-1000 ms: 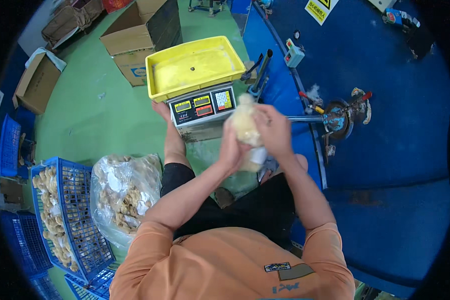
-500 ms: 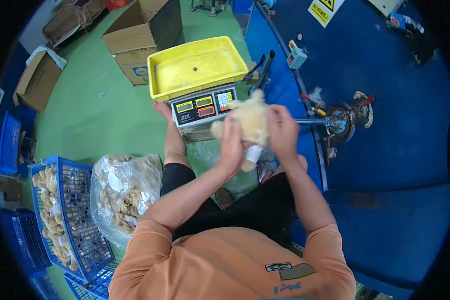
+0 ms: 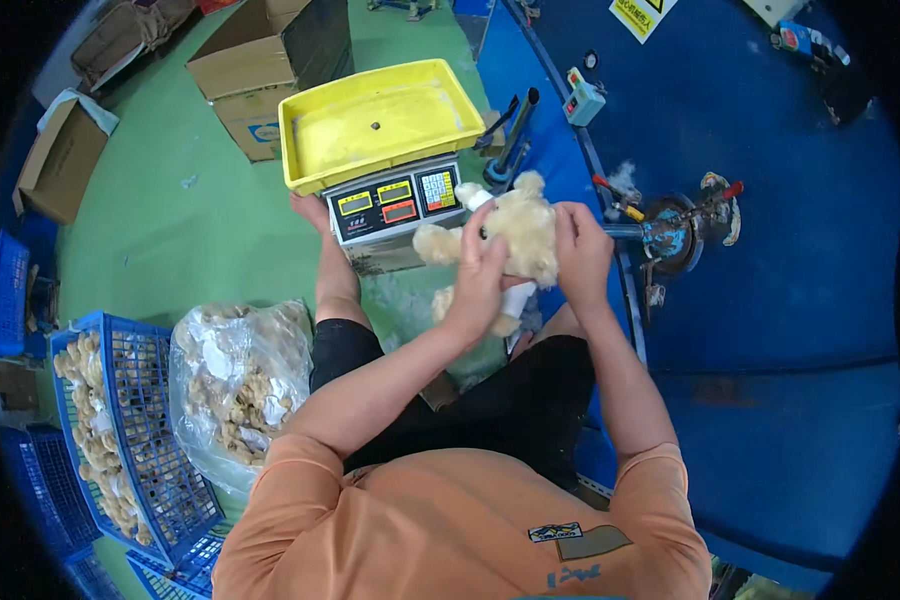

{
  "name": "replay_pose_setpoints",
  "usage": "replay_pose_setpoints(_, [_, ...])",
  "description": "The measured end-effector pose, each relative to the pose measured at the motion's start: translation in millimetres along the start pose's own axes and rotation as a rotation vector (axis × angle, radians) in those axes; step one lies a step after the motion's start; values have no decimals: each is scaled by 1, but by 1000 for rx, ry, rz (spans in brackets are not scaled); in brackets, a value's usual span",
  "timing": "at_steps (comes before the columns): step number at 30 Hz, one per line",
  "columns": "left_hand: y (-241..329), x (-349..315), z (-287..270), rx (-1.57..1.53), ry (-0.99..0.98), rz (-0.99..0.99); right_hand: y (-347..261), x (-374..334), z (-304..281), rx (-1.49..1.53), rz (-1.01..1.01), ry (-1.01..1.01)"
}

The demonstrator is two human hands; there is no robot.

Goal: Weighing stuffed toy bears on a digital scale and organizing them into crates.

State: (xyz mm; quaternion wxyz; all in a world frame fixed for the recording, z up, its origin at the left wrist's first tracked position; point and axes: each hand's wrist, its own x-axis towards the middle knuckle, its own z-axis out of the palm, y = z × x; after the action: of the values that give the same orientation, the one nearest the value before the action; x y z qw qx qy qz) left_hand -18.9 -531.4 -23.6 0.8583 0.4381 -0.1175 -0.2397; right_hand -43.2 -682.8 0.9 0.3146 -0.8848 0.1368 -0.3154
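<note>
Between my two hands is a cream-coloured plush toy [image 3: 522, 232], furry, with stubby limbs, a dark eye and white patches on it. My left hand [image 3: 478, 285] grips its near left side, thumb lying on the fur. At its right edge my right hand [image 3: 582, 250] pinches the fur, its fingertips partly hidden. Just beyond the toy stands a digital scale [image 3: 385, 205] with a keypad, carrying a shallow yellow tray [image 3: 305, 172] that has a small dark spot in its middle.
A metal nozzle pipe [image 3: 625, 231] juts from the blue machine [image 3: 770, 300] on my right, near a switch box [image 3: 584, 100]. At left are a clear plastic bag [image 3: 195, 400] and a blue crate [image 3: 155, 420], both holding tan plush pieces. Cardboard boxes [image 3: 255, 110] stand farther off.
The plush toy has turned in my hands, so a dark eye and a white-banded limb now show. It sits slightly farther right, and my left hand has shifted right with it.
</note>
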Motion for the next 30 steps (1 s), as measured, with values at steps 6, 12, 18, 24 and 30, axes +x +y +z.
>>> replay_pose_setpoints(6, [5, -2, -25, -4, 112, 127, -37, -3, 10, 2, -23, -174])
replay_pose_setpoints(12, [0, 10, -34, 180, 161, 208, -41, -9, 14, -122, -40, -146])
replay_pose_setpoints(18, [41, -18, -19, 197, 8, 27, -75, -4, -4, -214, -297, -195])
replay_pose_setpoints(24, [68, -43, -75, 372, 70, -27, -56, 15, -11, -188, -292, -295])
replay_pose_setpoints(30, [44, -7, -94, 47, 144, -489, -38, 18, -10, -105, -282, -302])
